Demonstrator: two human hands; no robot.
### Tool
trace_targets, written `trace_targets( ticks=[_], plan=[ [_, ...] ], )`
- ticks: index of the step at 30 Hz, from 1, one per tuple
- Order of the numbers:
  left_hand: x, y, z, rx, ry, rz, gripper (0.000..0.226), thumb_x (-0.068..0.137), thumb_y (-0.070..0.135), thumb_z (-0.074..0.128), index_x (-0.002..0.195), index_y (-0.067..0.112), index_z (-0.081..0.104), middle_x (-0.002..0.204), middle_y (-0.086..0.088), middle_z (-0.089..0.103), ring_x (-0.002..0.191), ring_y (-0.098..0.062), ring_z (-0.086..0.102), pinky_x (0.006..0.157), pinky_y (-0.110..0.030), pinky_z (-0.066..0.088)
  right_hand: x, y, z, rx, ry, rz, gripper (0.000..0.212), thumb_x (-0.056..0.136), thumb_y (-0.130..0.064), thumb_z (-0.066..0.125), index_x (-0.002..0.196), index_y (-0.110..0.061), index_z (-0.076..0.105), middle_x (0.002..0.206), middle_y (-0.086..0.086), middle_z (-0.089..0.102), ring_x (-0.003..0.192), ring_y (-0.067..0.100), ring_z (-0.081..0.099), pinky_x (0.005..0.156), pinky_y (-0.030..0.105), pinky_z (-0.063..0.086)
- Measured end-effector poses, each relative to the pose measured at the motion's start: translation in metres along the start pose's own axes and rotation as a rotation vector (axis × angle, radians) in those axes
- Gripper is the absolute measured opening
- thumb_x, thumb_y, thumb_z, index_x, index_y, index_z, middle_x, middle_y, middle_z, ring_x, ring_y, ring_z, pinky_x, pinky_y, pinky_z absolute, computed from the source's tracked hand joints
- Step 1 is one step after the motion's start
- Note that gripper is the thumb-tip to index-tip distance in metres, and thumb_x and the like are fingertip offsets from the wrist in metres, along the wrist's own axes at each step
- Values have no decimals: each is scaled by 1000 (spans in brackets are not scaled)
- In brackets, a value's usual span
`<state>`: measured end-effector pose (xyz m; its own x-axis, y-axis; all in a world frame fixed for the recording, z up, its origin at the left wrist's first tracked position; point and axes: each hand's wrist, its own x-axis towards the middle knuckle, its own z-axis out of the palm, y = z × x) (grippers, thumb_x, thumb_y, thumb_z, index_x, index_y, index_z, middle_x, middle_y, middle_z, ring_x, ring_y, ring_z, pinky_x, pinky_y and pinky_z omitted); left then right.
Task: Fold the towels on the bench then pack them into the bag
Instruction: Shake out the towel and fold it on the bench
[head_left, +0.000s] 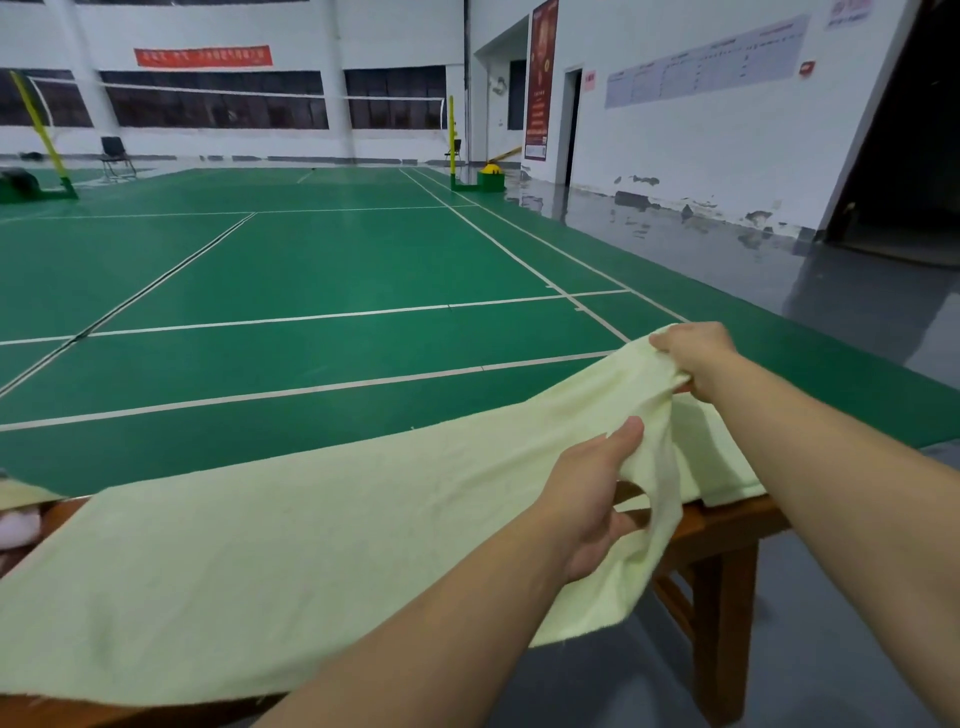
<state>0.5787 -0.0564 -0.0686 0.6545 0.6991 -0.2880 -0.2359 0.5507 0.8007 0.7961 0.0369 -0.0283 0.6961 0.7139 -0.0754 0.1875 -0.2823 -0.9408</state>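
Both hands, left hand (597, 499) and right hand (696, 358), have their grip clamped on the pale towel's (311, 545) right end, lifting it off the tabletop (727, 525), likely to fold leftward.

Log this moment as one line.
step: folding | towel: spread on bench | left hand, right hand: grip right end | bag: unseen

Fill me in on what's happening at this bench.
A person is handling a pale yellow towel spread along a wooden bench beside a green badminton court. The right hand grips the towel's far corner and lifts it; the left hand holds the near edge at the same end. Most of the towel lies flat and unfolded. Something pinkish-white sits at the bench's left end. No bag is clearly in view.
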Motion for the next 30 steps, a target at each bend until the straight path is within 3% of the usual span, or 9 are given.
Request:
trace_targets(
  ticks=[3, 6, 11, 14, 18, 22, 25, 27, 30],
  plan=[
    [-14, 6, -6, -16, -26, 12, 21, 99, 25, 62, 114, 11, 70, 89, -3, 75, 76, -16, 71, 69, -38, 60, -17, -16, 9, 54, 17, 28, 17, 92, -15, 72, 106, -11, 64, 86, 8, 65, 73, 26, 65, 56, 37, 54],
    [-32, 18, -21, -27, -28, 62, 23, 97, 21, 61, 116, 9, 68, 98, -9, 72, 87, -21, 69, 82, -43, 60, -35, -36, 38, 72, -29, -28, 37, 90, -20, 75, 121, -6, 62, 94, 9, 67, 83, 28, 66, 73, 38, 56],
    [-88, 47, -66, -56, 6, 167, 23, 98, 20, 57, 115, 9, 67, 99, -8, 72, 88, -19, 68, 76, -36, 59, -80, -71, 118, 141, -218, -93, 46, 89, -18, 76, 127, 1, 58, 109, 15, 68, 81, 26, 67, 69, 35, 56],
    [-127, 69, -107, -23, 80, 262, 24, 99, 21, 56, 116, 10, 68, 99, -6, 73, 87, -17, 68, 81, -36, 57, -115, -90, 177, 146, -307, -133, 37, 90, -18, 73, 119, 1, 59, 104, 15, 66, 87, 28, 67, 81, 41, 57],
    [-184, 104, -166, -27, 211, 357, 23, 99, 21, 55, 111, 9, 70, 96, -7, 73, 82, -17, 68, 73, -33, 61, -166, -113, 260, 173, -444, -165, 50, 89, -20, 72, 133, -2, 55, 108, 11, 67, 94, 27, 68, 86, 42, 57],
    [-232, 134, -238, -14, 437, 402, 23, 97, 19, 56, 111, 5, 69, 91, -10, 72, 74, -18, 68, 67, -32, 62, -215, -125, 344, 178, -587, -197, 43, 87, -28, 71, 119, -5, 53, 109, 8, 60, 104, 30, 64, 92, 52, 58],
    [-257, 136, -301, 273, 812, 293, 7, 96, 11, 59, 97, 7, 65, 91, -14, 66, 72, -23, 67, 63, -37, 63, -249, -118, 396, 180, -781, -149, 75, 89, -43, 69, 149, -11, 39, 140, 6, 46, 107, 30, 62, 86, 44, 60],
    [-270, 128, -337, 696, 1019, 75, 10, 95, 13, 61, 89, 5, 63, 93, -17, 68, 71, -28, 69, 58, -37, 62, -272, -102, 413, 51, -897, -149, 65, 101, -45, 55, 156, -18, 32, 146, 3, 42, 115, 29, 59, 84, 39, 58],
    [-277, 115, -361, 1302, 1090, -240, 23, 92, 27, 57, 87, 5, 62, 72, -10, 72, 49, -23, 69, 54, -32, 61, -278, -72, 419, -270, -937, -299, 52, 106, -48, 42, 146, -16, 47, 146, 10, 51, 125, 34, 57, 100, 46, 53]
  ],
)
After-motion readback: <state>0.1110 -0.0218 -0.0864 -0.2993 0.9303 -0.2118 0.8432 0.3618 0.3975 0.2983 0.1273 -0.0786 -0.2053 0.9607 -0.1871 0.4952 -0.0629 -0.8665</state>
